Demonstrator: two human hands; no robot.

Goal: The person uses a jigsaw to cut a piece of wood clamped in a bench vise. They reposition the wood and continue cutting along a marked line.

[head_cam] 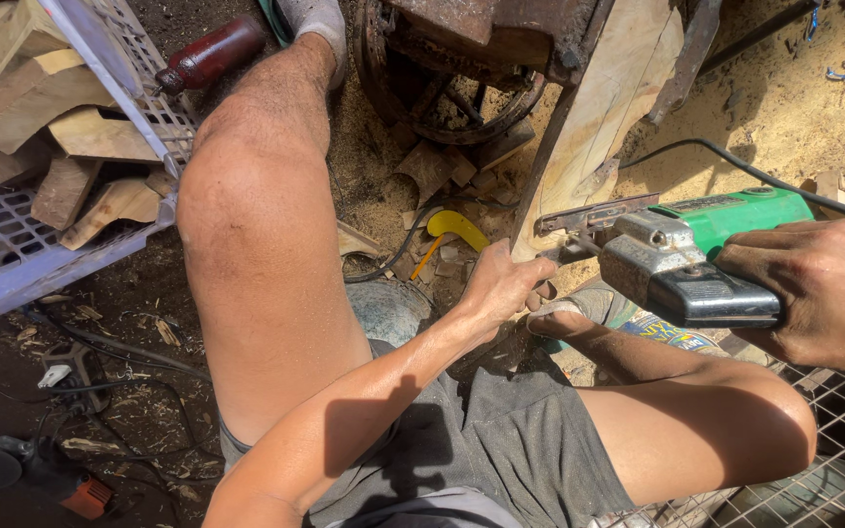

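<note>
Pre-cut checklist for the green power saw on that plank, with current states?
1. Right hand gripping the green power saw: ok, wrapped round its rear.
2. Left hand clear of the blade: not ok, its fingers sit close beneath the saw's front.
3. Wooden plank steady: cannot tell, it leans on the rusty machine frame; no clamp visible.
4. Black cord clear of the cut: ok, it trails behind over the sawdust.
5. Bare legs clear: not ok, the right knee lies right under the saw.
6. Blade condition: cannot tell, too small to see.
</note>
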